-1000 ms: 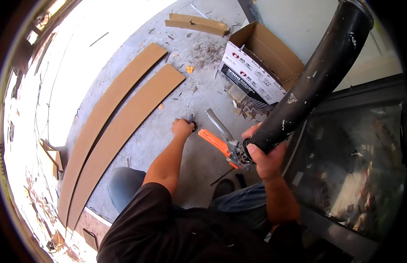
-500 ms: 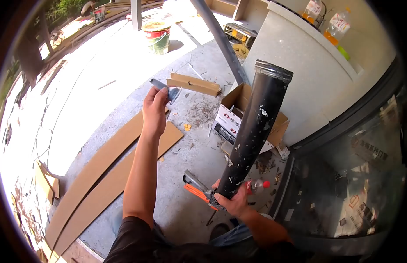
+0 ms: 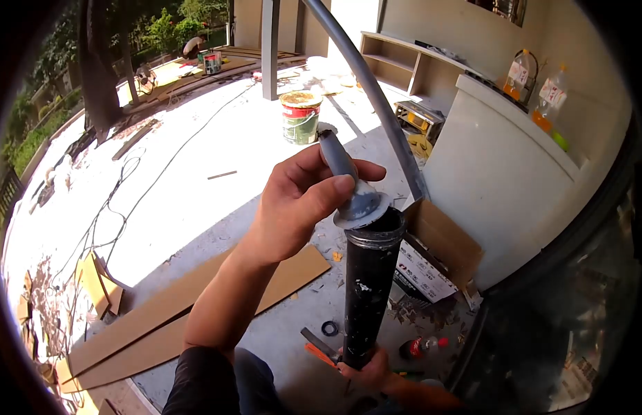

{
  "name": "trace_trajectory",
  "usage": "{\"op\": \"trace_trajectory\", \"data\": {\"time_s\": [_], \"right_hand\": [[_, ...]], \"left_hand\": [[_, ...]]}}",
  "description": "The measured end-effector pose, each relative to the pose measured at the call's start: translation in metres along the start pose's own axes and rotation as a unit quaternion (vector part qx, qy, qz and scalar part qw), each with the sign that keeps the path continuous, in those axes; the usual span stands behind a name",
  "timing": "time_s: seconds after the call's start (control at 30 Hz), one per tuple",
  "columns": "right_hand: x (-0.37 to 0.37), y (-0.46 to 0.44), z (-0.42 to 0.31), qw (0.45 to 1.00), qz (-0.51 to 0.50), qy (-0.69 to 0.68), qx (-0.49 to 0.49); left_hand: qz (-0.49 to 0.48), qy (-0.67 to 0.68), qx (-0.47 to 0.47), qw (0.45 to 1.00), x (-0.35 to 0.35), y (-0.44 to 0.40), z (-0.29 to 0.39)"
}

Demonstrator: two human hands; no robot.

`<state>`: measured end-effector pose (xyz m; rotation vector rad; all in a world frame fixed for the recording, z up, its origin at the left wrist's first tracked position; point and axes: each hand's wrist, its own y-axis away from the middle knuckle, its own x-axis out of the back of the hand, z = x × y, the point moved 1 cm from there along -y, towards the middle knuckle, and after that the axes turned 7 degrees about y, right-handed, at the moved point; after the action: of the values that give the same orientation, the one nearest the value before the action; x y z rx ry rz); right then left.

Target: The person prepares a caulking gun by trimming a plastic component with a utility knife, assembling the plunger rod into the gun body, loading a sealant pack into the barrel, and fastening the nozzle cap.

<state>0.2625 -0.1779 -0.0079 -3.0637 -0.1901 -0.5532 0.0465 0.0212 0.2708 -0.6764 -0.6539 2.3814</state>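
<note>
My left hand (image 3: 300,200) pinches a grey caulking nozzle (image 3: 362,200) with a wide flared base, its tip pointing up. The flared base hovers at the open top of a black caulking gun barrel (image 3: 370,290), overlapping its rim in view; I cannot tell whether they touch. White specks and scuffs mark the barrel, which stands nearly upright. Low down, my right hand (image 3: 369,373) is wrapped around the caulking gun near its orange handle (image 3: 319,353). On the floor beside the barrel lies a black ring (image 3: 330,328).
An open cardboard box (image 3: 438,259) and a red-capped bottle (image 3: 424,347) are at right. Long brown boards (image 3: 286,280) lie at left. Farther off stand a paint bucket (image 3: 301,121), a slanted grey pipe (image 3: 376,97) and a white counter (image 3: 500,159). Cables (image 3: 117,207) trail across the floor.
My left hand has brought the nozzle rightward and down to the barrel's top. The barrel has become more upright and sits lower, and the view has tipped up.
</note>
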Motion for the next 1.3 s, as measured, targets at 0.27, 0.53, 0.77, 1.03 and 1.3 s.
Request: {"op": "trace_trajectory", "data": {"time_s": [0.27,0.53,0.77,1.03,1.3], "right_hand": [[-0.004,0.004,0.006,1.000,-0.016,-0.016,-0.016],[-0.002,0.007,-0.002,0.998,-0.058,-0.002,0.004],[0.000,0.008,-0.015,0.998,-0.054,-0.035,-0.026],[-0.004,0.014,-0.018,0.999,0.019,0.014,0.024],[0.001,0.012,0.013,0.999,-0.036,0.026,-0.023]], "left_hand": [[-0.023,-0.138,0.060,0.988,-0.004,-0.004,0.030],[-0.041,-0.114,0.106,0.987,-0.008,-0.002,0.034],[-0.079,-0.088,0.075,0.990,-0.004,-0.001,0.037],[-0.114,-0.040,0.081,0.989,-0.003,-0.001,0.030],[-0.087,-0.035,0.104,0.990,-0.012,0.001,0.020]]}}
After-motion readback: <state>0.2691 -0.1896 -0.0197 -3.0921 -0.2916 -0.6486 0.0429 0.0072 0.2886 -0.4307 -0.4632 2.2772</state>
